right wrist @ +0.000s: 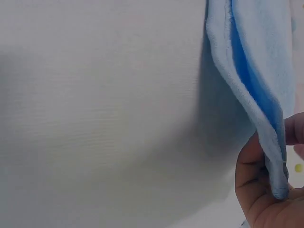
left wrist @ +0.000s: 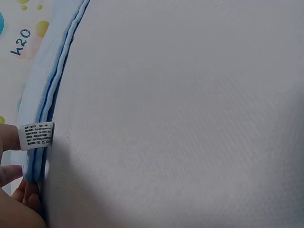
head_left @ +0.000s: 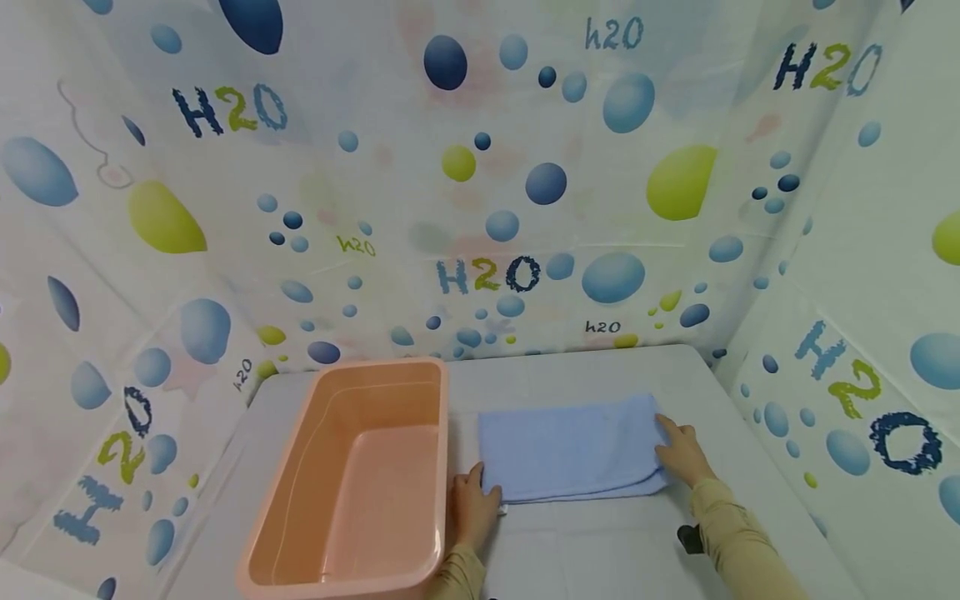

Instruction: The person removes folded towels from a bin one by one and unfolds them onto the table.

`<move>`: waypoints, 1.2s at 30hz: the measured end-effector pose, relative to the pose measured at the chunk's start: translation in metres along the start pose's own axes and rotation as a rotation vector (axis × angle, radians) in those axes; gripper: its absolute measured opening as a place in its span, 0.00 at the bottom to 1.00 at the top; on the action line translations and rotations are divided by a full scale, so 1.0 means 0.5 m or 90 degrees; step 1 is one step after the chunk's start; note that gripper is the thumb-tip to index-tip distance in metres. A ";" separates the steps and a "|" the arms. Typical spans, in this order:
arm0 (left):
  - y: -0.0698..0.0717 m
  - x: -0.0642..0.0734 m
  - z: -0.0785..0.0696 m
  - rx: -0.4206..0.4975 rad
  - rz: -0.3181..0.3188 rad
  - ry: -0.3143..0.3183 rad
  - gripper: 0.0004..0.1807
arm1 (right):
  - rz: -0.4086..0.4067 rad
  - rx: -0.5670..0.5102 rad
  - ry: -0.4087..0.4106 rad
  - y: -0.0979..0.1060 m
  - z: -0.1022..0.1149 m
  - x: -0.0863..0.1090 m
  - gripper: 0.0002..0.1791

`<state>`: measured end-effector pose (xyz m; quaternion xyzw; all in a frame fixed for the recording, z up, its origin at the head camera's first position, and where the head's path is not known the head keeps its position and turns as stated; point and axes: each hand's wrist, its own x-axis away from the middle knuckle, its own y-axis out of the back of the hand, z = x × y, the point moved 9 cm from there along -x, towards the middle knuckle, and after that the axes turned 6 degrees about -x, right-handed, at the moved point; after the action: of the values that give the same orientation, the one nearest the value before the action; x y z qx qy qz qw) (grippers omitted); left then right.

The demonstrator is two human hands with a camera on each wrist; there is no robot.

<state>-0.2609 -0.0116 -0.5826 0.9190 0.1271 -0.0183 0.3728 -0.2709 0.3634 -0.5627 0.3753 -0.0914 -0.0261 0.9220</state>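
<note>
A folded light blue towel [head_left: 566, 450] lies flat on the table, its layers showing along the near edge. My left hand [head_left: 476, 507] holds its near left corner, between the towel and the basin. Beside those fingers a white printed label [left wrist: 36, 136] sticks out from the towel's edge in the left wrist view. At the right end, my right hand [head_left: 684, 450] grips the towel's side edge. The right wrist view shows the thumb on one side of the towel [right wrist: 266, 90] and curled fingers [right wrist: 249, 175] on the other, with the layers slightly parted.
An orange plastic basin [head_left: 441, 467] stands on the left of the white table [head_left: 585, 550], close to my left hand. Patterned sheets [head_left: 480, 192] with bubbles and H2O lettering surround the table at the back and sides. A dark object [head_left: 690, 539] shows at my right wrist.
</note>
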 end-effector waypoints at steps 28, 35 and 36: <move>-0.015 0.007 0.004 -0.025 0.077 0.029 0.20 | 0.046 -0.134 -0.066 -0.022 -0.097 0.047 0.17; -0.010 0.015 0.005 -0.031 0.086 0.003 0.19 | 0.043 -0.125 -0.096 -0.018 -0.106 0.059 0.15; -0.008 0.017 0.005 -0.029 0.088 -0.001 0.19 | 0.047 -0.124 -0.096 -0.018 -0.106 0.062 0.15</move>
<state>-0.2534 -0.0085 -0.5882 0.9168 0.0635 0.0094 0.3941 -0.2301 0.3899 -0.6015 0.2775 -0.1716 -0.0290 0.9448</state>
